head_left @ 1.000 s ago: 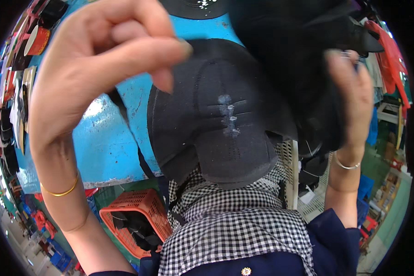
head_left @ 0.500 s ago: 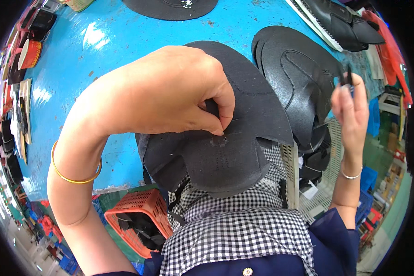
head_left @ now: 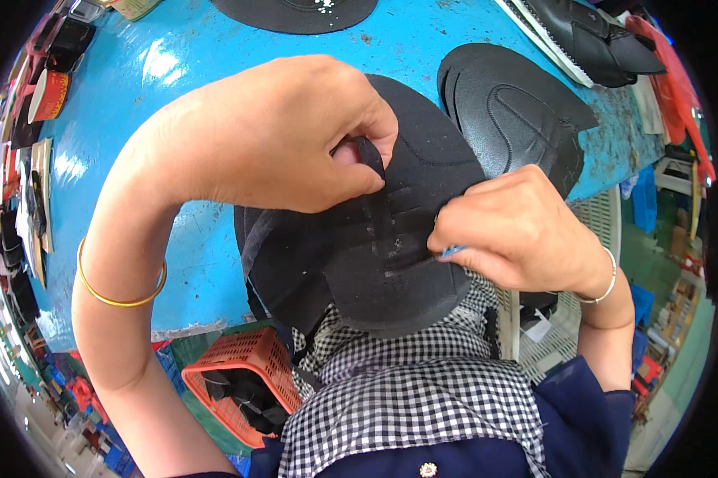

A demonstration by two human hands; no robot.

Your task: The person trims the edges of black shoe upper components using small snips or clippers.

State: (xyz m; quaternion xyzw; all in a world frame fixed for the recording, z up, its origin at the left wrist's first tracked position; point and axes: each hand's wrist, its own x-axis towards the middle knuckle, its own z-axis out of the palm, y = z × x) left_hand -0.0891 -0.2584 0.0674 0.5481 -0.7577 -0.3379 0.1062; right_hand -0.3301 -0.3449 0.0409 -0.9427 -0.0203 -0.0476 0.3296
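Observation:
A black fabric-faced shoe upper (head_left: 423, 143) lies over the table's near edge and my lap. My left hand (head_left: 287, 131) is bent above it, thumb and fingers pinching a narrow black strip (head_left: 371, 155). Below the pinch, a dark band runs down the upper past short slits and pale marks. Low over the right side of the upper is my right hand (head_left: 518, 231), its fingers curled closed around a small tool. Only a blue bit of that tool (head_left: 452, 251) shows by the thumb, so its kind is unclear.
Stacked black leather uppers (head_left: 506, 107) lie right on the blue table (head_left: 207, 119). Beyond are a black shoe (head_left: 590, 40) and another black piece (head_left: 295, 14). An orange basket (head_left: 239, 342) with black scraps stands below left; a pale crate (head_left: 562, 342) stands right.
My right hand has come in from the far right, down and left onto the upper. My left hand has lifted slightly, and the black strip now shows in its pinch.

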